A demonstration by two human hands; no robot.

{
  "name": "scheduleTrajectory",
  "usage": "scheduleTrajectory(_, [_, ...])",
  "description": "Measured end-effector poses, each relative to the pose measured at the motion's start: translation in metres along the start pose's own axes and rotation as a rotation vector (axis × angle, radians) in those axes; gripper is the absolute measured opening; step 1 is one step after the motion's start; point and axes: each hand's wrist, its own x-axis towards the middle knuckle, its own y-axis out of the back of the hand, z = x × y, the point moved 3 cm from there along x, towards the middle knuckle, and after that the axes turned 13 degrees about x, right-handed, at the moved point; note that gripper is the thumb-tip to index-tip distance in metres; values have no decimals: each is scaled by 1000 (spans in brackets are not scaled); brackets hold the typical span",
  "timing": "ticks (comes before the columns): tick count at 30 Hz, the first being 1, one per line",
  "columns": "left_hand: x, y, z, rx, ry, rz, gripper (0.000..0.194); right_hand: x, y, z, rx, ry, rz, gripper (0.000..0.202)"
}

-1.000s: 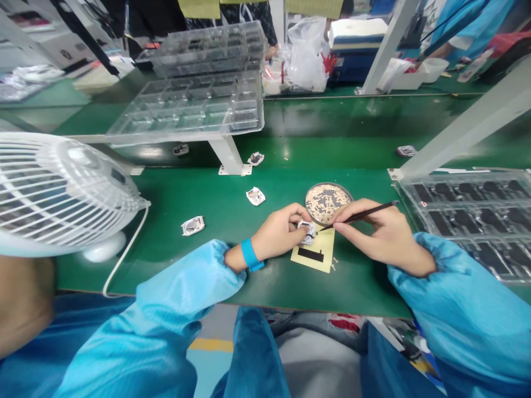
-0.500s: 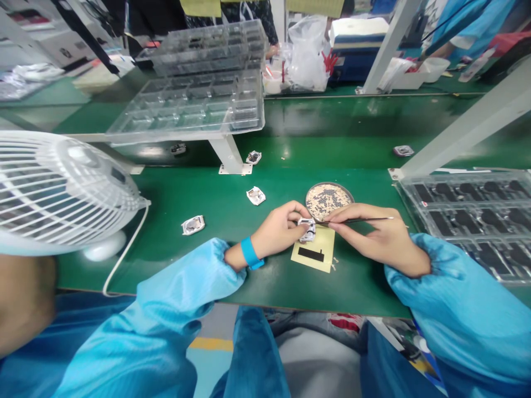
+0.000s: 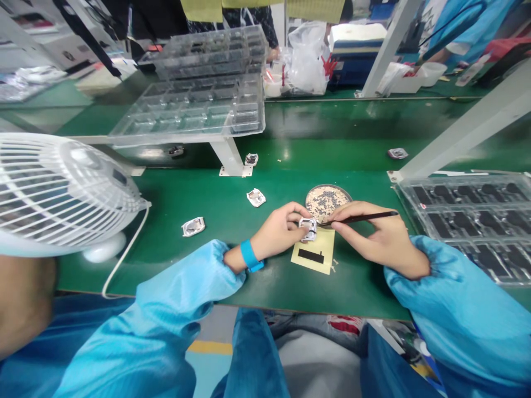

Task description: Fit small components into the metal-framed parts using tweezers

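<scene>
Step in hand: in the head view, fine work on a small white-framed part (image 3: 311, 224) seems under way, the left hand (image 3: 282, 229) steadying it while the right hand (image 3: 375, 235) brings a dark slim tool (image 3: 369, 217) to its right edge.
Next move: this pose seems to call for a steady left hold and a small, exact shift of the tool's tip, with little pressure.
Left hand: thumb and fingers clamped on the left side of the white-framed part.
Right hand: thumb and fingers pinched together on the dark slim tool, which slants out past the hand to the right.
Tool tip: at or just beside the part's right edge; contact, and anything carried there, is too small to tell.
White-framed part: squarish, with a pale rim and dark patches inside; the thumb covers some of it, and finer detail is blurred.
Its place: over the far end of a yellow sheet (image 3: 323, 243), just to the near side of a round dish (image 3: 327, 185) of tiny beige and black pieces; whether it rests or is lifted cannot be told.
Yellow sheet: flat on the green tabletop (image 3: 269, 287), with a black strip (image 3: 311, 256) at its near end.
Similar pieces: two pale-framed units (image 3: 256, 197) lie apart, left of the left hand.
</scene>
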Motion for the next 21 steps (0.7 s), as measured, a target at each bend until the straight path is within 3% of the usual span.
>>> scheduleTrajectory(10, [-4, 2, 10, 54, -113, 119, 23, -1, 1, 1, 78, -73, 39, 6])
scheduleTrajectory(21, [-5, 4, 9, 82, -190, 161, 22, 0, 1, 3, 112, 8, 67, 14])
